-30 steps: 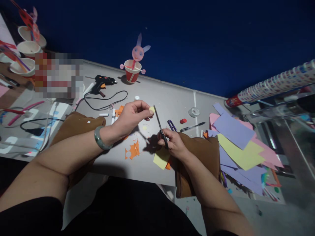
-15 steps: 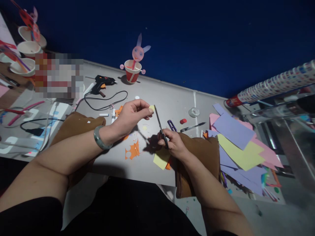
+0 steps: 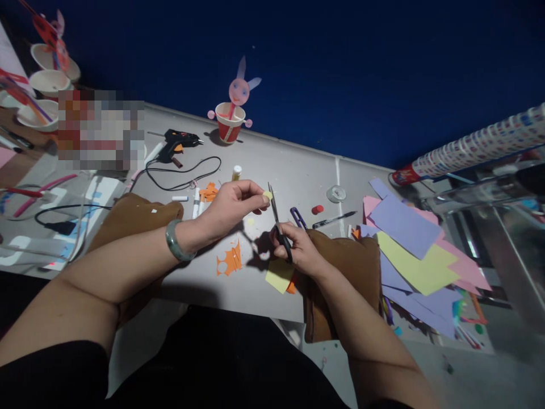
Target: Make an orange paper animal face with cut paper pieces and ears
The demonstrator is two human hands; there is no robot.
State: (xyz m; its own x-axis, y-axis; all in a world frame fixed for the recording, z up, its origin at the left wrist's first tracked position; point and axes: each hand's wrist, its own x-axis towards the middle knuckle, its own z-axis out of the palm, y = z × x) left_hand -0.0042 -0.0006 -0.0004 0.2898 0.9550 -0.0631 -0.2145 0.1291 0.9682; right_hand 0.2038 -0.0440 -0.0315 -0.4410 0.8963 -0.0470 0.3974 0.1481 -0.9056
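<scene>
Dark blue wall is standing behind a grey table [image 3: 298, 170]. Above the table, the left hand [image 3: 232, 207] is pinching a tiny yellow paper bit [image 3: 267, 195] between its fingertips. The right hand [image 3: 296, 247] is gripping black scissors [image 3: 277, 222], and the blade tips are touching the paper bit. A bigger yellow sheet [image 3: 279, 275] is lying under the right hand. A glue gun [image 3: 176, 142] and a bunny cup [image 3: 231, 116] are sitting farther back.

No lettering, label, brand or number is legible anywhere I look; the print on the patterned roll [image 3: 477, 145] to my right is too small to read.
</scene>
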